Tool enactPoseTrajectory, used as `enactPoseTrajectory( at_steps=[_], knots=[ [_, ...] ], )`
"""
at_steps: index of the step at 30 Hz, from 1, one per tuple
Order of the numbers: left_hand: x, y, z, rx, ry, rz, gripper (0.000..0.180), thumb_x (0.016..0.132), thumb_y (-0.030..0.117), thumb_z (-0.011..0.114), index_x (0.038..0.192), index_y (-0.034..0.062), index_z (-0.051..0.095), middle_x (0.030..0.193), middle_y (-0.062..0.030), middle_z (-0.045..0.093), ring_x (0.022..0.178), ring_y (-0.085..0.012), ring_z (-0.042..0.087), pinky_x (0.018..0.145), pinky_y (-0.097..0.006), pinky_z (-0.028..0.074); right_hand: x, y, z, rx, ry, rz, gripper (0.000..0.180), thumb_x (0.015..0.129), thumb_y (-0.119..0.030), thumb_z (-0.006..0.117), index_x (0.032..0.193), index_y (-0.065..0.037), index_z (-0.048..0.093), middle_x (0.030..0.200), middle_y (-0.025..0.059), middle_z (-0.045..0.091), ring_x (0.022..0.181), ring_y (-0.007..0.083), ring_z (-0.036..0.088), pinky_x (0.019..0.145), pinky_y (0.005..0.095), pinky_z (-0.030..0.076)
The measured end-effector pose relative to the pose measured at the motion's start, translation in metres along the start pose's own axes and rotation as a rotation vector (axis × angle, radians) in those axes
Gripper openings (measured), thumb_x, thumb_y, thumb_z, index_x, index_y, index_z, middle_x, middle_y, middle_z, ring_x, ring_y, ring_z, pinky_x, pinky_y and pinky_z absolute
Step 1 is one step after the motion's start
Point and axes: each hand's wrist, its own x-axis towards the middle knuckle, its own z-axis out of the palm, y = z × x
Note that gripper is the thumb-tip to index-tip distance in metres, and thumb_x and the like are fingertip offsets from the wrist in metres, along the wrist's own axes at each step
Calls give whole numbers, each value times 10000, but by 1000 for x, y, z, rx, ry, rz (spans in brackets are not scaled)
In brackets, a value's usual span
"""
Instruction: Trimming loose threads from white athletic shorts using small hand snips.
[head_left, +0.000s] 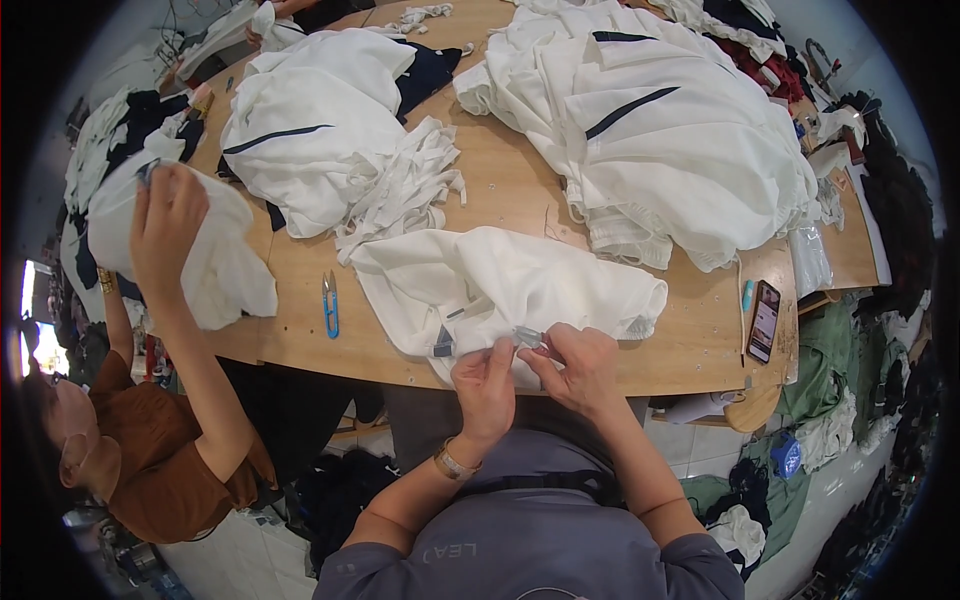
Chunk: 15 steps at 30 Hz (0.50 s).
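At the table's near edge lies a white garment [470, 270] with a gathered cuff at its right end and a small dark grey patch [443, 343] near its front. My left hand [487, 390] is closed, thumb and fingers pinching the garment's near edge. Close beside it, my right hand [580, 365] is closed around thread snips [527, 337]; their grey metal blades lie against the fabric between both hands. The snips' handles are mostly hidden by my fingers. A second pair of snips with blue handles [331, 310] rests on the wood left of the garment.
Large white garment piles [690, 150] [320, 110] with dark stripes cover the far table [500, 170]. White strips [410, 180] lie between them. A phone [764, 320] sits at the right edge. On the left, a co-worker in a brown top [180, 465] lifts white cloth [225, 250].
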Motion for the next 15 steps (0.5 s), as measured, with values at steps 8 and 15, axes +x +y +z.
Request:
enactPoseTrajectory(
  at_steps=[8,15],
  knots=[
    [1,2,1,182,53,32,126,872,59,543,904,-43,611,902,-32,611,817,-73,536,730,-206,407,3,3,-1,-40,71,-41,341,740,-323,669,608,-91,456,497,31,477,400,212,449,411,296,321],
    [2,5,4,40,74,-13,115,876,53,531,869,-38,600,886,-54,615,796,-83,553,711,-210,431,1,2,1,-49,81,-35,342,733,-326,675,609,-94,456,491,37,459,397,210,440,409,292,313]
  ],
)
